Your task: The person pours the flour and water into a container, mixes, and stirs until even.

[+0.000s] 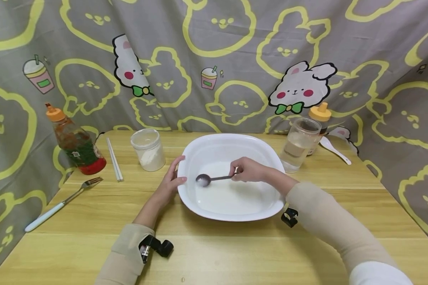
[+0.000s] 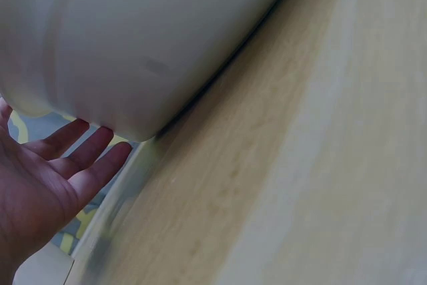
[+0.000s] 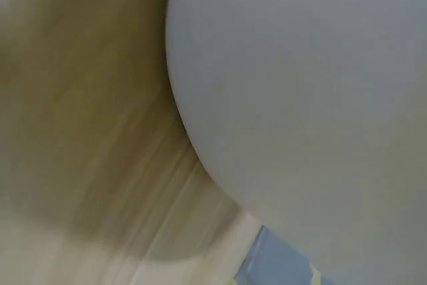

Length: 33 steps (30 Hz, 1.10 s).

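Observation:
A wide white basin (image 1: 232,217) stands on the wooden table, its inside pale; I cannot tell what covers its floor. My left hand (image 1: 167,186) holds the basin's left side, thumb over the rim. In the left wrist view, the fingertips (image 2: 119,155) of that hand touch the basin's outer wall (image 2: 153,38). Over the basin's inside, my right hand (image 1: 251,170) pinches the handle of a dark metal spoon (image 1: 204,180), whose bowl points left and carries something white. The right wrist view shows the basin's outer wall (image 3: 300,98) but neither hand nor spoon.
Left of the basin stand a jar of white powder (image 1: 149,152), chopsticks (image 1: 114,160), a fork (image 1: 65,201) and an orange-capped sauce bottle (image 1: 76,146). At right are a jar of clear liquid (image 1: 297,146), a yellow-capped bottle (image 1: 320,113) and a white spoon (image 1: 335,150). A patterned curtain (image 1: 178,91) hangs behind.

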Available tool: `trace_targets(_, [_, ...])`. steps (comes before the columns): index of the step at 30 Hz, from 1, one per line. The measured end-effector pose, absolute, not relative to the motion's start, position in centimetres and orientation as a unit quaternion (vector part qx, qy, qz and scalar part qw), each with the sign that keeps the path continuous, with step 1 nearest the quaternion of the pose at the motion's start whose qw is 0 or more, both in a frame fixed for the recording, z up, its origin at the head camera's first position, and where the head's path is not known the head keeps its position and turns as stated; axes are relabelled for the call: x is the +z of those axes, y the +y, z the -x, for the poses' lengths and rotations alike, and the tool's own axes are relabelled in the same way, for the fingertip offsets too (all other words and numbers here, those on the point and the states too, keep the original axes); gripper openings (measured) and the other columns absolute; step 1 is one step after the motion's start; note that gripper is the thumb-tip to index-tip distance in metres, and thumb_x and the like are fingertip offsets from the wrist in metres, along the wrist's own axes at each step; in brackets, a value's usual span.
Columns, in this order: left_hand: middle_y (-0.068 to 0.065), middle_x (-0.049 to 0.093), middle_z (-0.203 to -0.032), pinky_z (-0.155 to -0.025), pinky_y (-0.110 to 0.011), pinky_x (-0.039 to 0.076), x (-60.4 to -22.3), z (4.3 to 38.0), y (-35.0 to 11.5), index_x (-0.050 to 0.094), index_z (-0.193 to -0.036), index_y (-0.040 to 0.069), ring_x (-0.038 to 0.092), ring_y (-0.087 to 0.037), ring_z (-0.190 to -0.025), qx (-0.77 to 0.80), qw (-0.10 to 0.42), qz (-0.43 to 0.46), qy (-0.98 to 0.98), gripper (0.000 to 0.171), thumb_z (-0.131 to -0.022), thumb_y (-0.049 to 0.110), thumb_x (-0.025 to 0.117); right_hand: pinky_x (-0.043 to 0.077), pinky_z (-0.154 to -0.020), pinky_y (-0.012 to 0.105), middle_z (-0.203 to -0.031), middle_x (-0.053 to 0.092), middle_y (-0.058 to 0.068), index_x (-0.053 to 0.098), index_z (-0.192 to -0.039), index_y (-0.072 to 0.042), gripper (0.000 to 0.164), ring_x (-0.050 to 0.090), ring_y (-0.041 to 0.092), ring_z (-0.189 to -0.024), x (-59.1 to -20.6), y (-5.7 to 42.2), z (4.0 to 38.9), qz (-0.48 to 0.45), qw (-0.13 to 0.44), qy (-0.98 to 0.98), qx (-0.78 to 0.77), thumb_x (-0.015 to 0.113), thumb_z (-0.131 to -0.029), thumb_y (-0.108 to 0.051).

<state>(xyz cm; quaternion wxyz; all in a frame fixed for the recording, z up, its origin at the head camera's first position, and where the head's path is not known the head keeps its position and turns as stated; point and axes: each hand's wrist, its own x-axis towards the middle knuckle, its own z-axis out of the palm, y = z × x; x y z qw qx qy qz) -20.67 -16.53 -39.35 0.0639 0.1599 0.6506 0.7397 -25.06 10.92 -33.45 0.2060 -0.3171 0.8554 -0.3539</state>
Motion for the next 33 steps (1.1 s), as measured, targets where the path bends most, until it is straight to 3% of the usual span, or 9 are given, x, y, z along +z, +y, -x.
trace_targets(6, [-0.033, 0.035, -0.116, -0.061, -0.039, 0.051, -39.3, 20.7, -16.6, 0.019, -0.134, 0.016, 0.047, -0.04, -0.093, 0.745, 0.069, -0.163, 0.643, 0.065, -0.076, 0.009, 0.047, 0.029, -0.041, 0.019, -0.047, 0.044, -0.002, 0.062, -0.081, -0.001, 0.005, 0.036, 0.008, -0.042, -32.7, 12.4, 23.7, 0.362, 0.283, 0.825, -0.328, 0.059, -0.076, -0.002])
trace_targets(10, [-0.032, 0.037, -0.113, -0.061, -0.039, 0.051, -39.3, 20.7, -16.5, 0.02, -0.134, 0.018, 0.047, -0.039, -0.092, 0.745, 0.067, -0.159, 0.644, 0.065, -0.075, 0.01, 0.048, 0.03, -0.043, 0.018, -0.049, 0.044, -0.005, 0.062, -0.076, -0.005, 0.006, 0.036, 0.006, -0.044, -31.1, 14.3, 22.9, 0.382, 0.296, 0.829, -0.279, 0.059, -0.073, 0.001])
trace_targets(15, [-0.031, 0.038, -0.113, -0.061, -0.04, 0.051, -39.2, 20.6, -16.6, 0.02, -0.134, 0.019, 0.048, -0.04, -0.092, 0.741, 0.067, -0.157, 0.65, 0.065, -0.076, 0.01, 0.048, 0.031, -0.045, 0.019, -0.055, 0.046, -0.006, 0.06, -0.068, -0.007, 0.013, 0.037, 0.006, -0.048, -28.9, 17.0, 22.7, 0.389, 0.267, 0.855, -0.216, 0.057, -0.069, 0.005])
trace_targets(22, [-0.034, 0.035, -0.114, -0.062, -0.041, 0.05, -39.3, 20.7, -16.6, 0.02, -0.134, 0.018, 0.044, -0.045, -0.095, 0.741, 0.067, -0.156, 0.65, 0.064, -0.077, 0.009, 0.047, 0.035, -0.048, 0.023, -0.061, 0.05, -0.002, 0.057, -0.064, -0.008, 0.017, 0.041, 0.012, -0.054, -26.9, 19.2, 23.5, 0.326, 0.199, 0.911, -0.158, 0.054, -0.064, 0.009])
trace_targets(28, [-0.034, 0.035, -0.113, -0.061, -0.041, 0.05, -39.2, 20.6, -16.6, 0.019, -0.134, 0.017, 0.045, -0.045, -0.093, 0.743, 0.066, -0.158, 0.646, 0.065, -0.076, 0.009, 0.047, 0.036, -0.048, 0.025, -0.06, 0.05, -0.001, 0.056, -0.064, -0.008, 0.015, 0.043, 0.015, -0.055, -27.4, 18.8, 24.5, 0.285, 0.115, 0.943, -0.131, 0.053, -0.065, 0.006])
trace_targets(33, [-0.033, 0.036, -0.113, -0.061, -0.04, 0.05, -39.1, 20.6, -16.6, 0.019, -0.134, 0.018, 0.046, -0.043, -0.093, 0.743, 0.069, -0.16, 0.647, 0.065, -0.076, 0.009, 0.047, 0.038, -0.047, 0.025, -0.063, 0.051, 0.001, 0.056, -0.071, -0.005, 0.005, 0.045, 0.014, -0.053, -29.3, 17.3, 25.5, 0.255, 0.103, 0.949, -0.156, 0.056, -0.071, 0.0])
